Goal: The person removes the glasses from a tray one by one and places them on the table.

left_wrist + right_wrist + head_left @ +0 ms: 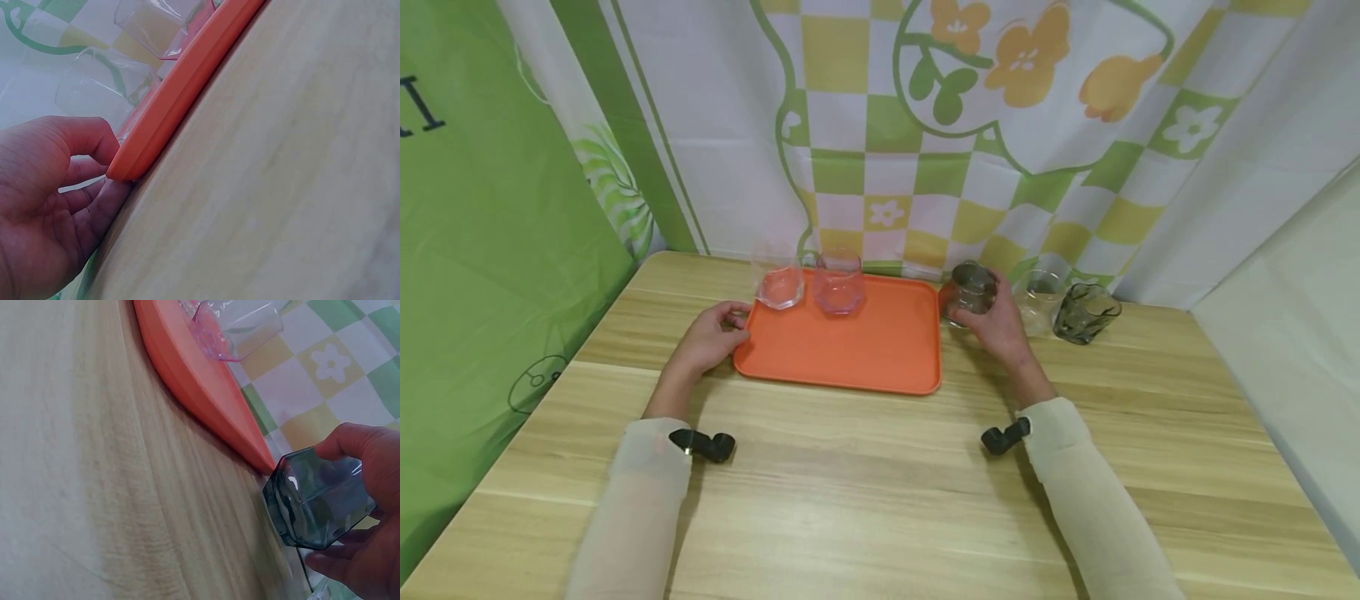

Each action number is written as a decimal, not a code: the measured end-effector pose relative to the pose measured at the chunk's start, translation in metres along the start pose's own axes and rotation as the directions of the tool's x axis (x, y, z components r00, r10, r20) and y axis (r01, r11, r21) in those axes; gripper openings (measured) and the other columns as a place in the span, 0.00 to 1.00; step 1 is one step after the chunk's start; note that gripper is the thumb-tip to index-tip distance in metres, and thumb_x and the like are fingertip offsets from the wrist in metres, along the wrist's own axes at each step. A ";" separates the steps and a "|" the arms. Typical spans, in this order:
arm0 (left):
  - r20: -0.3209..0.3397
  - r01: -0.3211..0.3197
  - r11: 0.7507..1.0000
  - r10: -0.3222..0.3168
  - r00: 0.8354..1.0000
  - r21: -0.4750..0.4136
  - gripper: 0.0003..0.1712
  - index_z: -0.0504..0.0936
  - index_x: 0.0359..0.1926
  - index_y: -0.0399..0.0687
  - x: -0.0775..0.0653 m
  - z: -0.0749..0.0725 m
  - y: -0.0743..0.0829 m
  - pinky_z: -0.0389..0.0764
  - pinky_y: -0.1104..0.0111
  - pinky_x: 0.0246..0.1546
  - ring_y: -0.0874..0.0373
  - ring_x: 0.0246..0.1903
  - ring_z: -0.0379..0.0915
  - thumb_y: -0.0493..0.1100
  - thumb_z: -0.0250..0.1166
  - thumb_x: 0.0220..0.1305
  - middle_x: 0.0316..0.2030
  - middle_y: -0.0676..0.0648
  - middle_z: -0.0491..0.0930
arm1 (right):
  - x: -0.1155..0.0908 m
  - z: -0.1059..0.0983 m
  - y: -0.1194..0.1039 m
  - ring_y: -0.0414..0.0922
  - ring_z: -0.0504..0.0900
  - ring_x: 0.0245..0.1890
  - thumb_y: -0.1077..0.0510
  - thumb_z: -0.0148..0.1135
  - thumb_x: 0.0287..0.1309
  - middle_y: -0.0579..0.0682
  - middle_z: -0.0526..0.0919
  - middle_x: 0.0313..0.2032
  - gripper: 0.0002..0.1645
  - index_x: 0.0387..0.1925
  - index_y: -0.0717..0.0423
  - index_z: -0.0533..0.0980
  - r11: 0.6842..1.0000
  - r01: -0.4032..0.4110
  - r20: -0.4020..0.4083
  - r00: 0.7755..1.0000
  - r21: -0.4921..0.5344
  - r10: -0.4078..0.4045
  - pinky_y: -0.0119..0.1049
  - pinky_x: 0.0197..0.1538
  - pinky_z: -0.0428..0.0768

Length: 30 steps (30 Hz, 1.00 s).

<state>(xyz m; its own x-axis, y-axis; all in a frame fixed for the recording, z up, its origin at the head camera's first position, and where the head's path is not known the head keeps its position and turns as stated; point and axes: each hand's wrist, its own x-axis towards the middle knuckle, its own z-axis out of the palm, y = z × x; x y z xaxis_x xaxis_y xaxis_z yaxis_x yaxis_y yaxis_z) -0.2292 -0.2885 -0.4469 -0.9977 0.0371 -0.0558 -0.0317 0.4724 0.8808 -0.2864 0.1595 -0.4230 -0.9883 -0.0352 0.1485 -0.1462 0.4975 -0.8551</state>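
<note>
An orange tray (pixel 850 346) lies on the wooden table. My left hand (pixel 706 337) is at its left edge, thumb and fingers pinching the rim in the left wrist view. On the tray's back left part stand a clear glass (pixel 780 287) and a pinkish glass (pixel 840 292). Just off the tray's right edge, my right hand (pixel 997 321) grips a dark grey glass (pixel 319 500), thumb on one side and fingers on the other. The right wrist view shows its faceted base close to the tray's corner.
Right of my right hand stand a clear glass (pixel 1039 304) and a smoky, wavy-sided glass (pixel 1086 314). A patterned curtain (pixel 917 175) hangs behind the wooden table (pixel 850 492), and a green cloth (pixel 497 208) hangs at the left.
</note>
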 end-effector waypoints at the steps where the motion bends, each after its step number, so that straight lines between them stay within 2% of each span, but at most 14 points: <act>1: 0.000 0.000 1.000 0.000 1.000 -0.001 0.29 0.69 0.68 0.28 0.000 0.000 0.000 0.79 0.73 0.33 0.52 0.39 0.74 0.30 0.61 0.67 0.47 0.35 0.73 | -0.001 -0.001 -0.001 0.63 0.67 0.67 0.61 0.75 0.55 0.70 0.65 0.69 0.56 0.76 0.64 0.52 1.000 0.003 0.000 1.000 -0.001 -0.003 0.53 0.70 0.64; 8: -0.002 0.003 1.000 -0.003 1.000 0.000 0.30 0.69 0.68 0.28 -0.001 0.001 0.000 0.77 0.74 0.33 0.52 0.39 0.73 0.30 0.61 0.67 0.47 0.35 0.73 | -0.008 -0.006 -0.009 0.66 0.65 0.69 0.60 0.75 0.56 0.70 0.62 0.71 0.60 0.79 0.63 0.45 1.000 0.005 -0.023 1.000 0.030 -0.005 0.57 0.69 0.65; 12: -0.007 0.005 1.000 -0.005 1.000 0.012 0.29 0.69 0.68 0.28 -0.001 0.001 -0.002 0.77 0.74 0.33 0.52 0.40 0.73 0.31 0.61 0.67 0.47 0.35 0.73 | -0.014 -0.009 -0.013 0.65 0.64 0.69 0.61 0.73 0.57 0.68 0.60 0.72 0.60 0.80 0.62 0.44 0.999 0.024 -0.047 0.999 0.043 -0.022 0.58 0.68 0.66; 16: -0.010 0.009 1.000 -0.009 1.000 0.026 0.29 0.69 0.68 0.29 0.000 0.001 -0.004 0.78 0.73 0.34 0.52 0.39 0.73 0.31 0.61 0.67 0.47 0.36 0.74 | -0.021 -0.010 -0.018 0.66 0.63 0.68 0.60 0.72 0.58 0.70 0.59 0.71 0.57 0.79 0.63 0.47 0.995 0.092 -0.085 0.992 -0.036 -0.095 0.59 0.69 0.64; 21: -0.012 0.003 1.000 -0.003 1.000 0.030 0.29 0.70 0.68 0.29 0.000 0.000 -0.005 0.78 0.73 0.34 0.51 0.39 0.73 0.31 0.60 0.67 0.47 0.35 0.74 | -0.026 -0.011 -0.027 0.64 0.59 0.70 0.61 0.71 0.58 0.71 0.60 0.69 0.53 0.77 0.66 0.51 0.973 0.178 -0.125 0.973 -0.146 -0.196 0.57 0.72 0.57; 30: -0.013 0.004 0.999 -0.003 1.000 0.034 0.29 0.70 0.68 0.29 0.002 0.000 -0.003 0.78 0.73 0.34 0.50 0.40 0.73 0.31 0.61 0.67 0.46 0.36 0.73 | -0.029 -0.007 -0.045 0.61 0.61 0.70 0.64 0.71 0.59 0.68 0.65 0.67 0.44 0.72 0.69 0.61 0.935 0.314 -0.158 0.927 -0.165 -0.339 0.53 0.72 0.57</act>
<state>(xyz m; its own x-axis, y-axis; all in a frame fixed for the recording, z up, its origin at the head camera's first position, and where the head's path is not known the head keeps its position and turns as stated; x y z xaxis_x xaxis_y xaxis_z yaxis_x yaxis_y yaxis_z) -0.2309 -0.2901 -0.4494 -0.9983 0.0238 -0.0526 -0.0335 0.5020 0.8642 -0.2508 0.1439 -0.3853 -0.8601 -0.0649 0.5060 -0.4398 0.5969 -0.6710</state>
